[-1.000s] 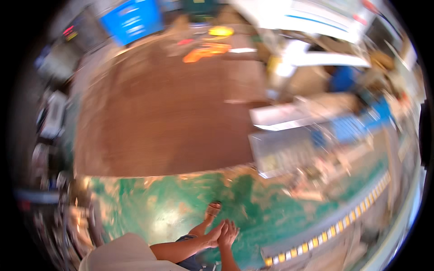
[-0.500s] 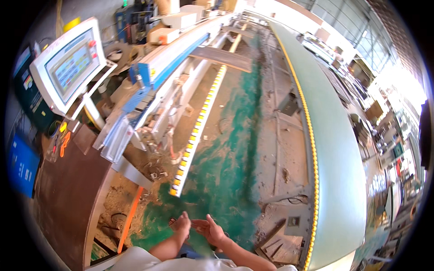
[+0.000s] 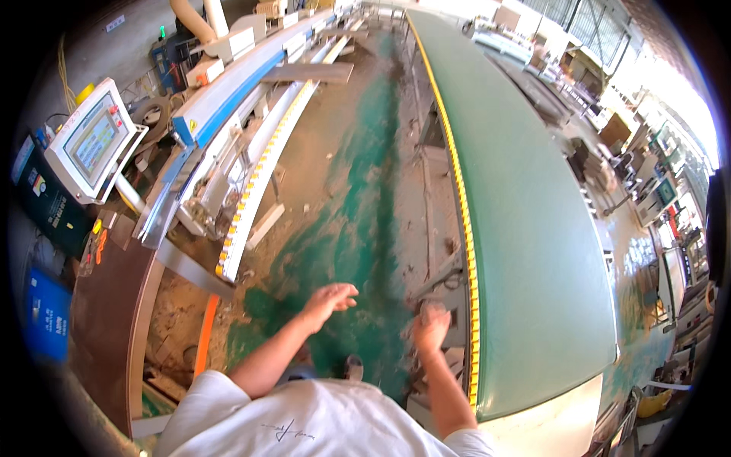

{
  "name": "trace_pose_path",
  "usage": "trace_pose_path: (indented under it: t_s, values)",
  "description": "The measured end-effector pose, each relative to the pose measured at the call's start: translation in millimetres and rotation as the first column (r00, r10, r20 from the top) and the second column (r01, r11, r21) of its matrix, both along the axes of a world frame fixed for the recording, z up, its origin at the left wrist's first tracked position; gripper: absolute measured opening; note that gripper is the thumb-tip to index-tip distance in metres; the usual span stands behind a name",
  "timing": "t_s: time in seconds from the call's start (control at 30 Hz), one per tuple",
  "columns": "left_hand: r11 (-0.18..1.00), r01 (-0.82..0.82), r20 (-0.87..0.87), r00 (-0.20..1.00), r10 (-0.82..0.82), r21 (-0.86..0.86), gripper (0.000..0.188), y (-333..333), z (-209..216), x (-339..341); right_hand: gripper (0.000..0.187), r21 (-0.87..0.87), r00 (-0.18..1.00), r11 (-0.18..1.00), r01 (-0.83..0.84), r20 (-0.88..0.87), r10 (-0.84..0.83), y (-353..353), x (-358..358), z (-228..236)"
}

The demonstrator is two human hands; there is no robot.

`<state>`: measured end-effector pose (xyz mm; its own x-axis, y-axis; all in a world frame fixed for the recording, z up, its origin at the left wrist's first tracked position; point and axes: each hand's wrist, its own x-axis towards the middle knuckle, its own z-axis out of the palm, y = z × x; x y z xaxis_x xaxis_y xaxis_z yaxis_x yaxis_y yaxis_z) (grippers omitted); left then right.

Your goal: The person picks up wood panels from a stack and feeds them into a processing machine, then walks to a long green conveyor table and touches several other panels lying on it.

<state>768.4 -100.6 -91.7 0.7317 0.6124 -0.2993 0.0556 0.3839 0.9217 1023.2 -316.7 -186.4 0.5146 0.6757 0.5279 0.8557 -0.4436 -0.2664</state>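
My left hand point(image 3: 327, 305) hangs over the green-stained floor, its fingers loosely stretched to the right and a little apart, holding nothing. My right hand point(image 3: 432, 326) is raised beside the near part of the long green conveyor belt point(image 3: 525, 228), just left of its yellow edge strip point(image 3: 464, 228). Its fingers point away and are blurred, so their grip is unclear. To the left of my hands runs a white rail with yellow rollers point(image 3: 247, 204), apart from both.
A brown-topped table point(image 3: 106, 312) stands at the left, with orange-handled tools point(image 3: 100, 247) on it. Behind it are a control panel point(image 3: 93, 145) and a machine with a blue beam point(image 3: 228, 107). A brown board point(image 3: 308, 72) spans the rail farther off. Sawdust lies under the table.
My hands were close together low in front of me; now they are spread apart, the right one over by the belt. The view has shifted, bringing the belt nearer the middle.
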Motion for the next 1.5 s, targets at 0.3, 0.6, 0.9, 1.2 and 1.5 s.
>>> trace_pose_path:
  t_s: [0.3,0.6,0.9,1.2,1.5]
  values:
    - [0.991,-0.127,-0.388,0.916,0.102,-0.039,0.033,-19,-124,-41,0.039,-0.760,0.836,0.592,-0.267,-0.488,-0.250,-16,67,-76]
    - [0.957,0.264,-0.788,0.611,-0.072,0.117,0.030,-149,-288,-147,0.057,-0.955,0.927,0.063,0.290,0.297,0.228,217,266,-239]
    - [0.946,-0.162,-0.781,0.611,-0.126,-0.280,0.032,-114,-285,-124,0.052,-0.866,0.913,-0.332,0.374,0.281,0.296,237,312,-278]
    - [0.988,0.154,-0.834,0.540,-0.112,-0.033,0.037,-127,-264,-56,0.053,-0.789,0.864,-0.368,0.493,0.396,0.310,242,343,-267]
    - [0.983,-0.023,-0.792,0.595,-0.134,-0.183,0.040,-138,-289,-83,0.042,-0.949,0.905,0.163,0.269,0.307,0.296,180,288,-279]
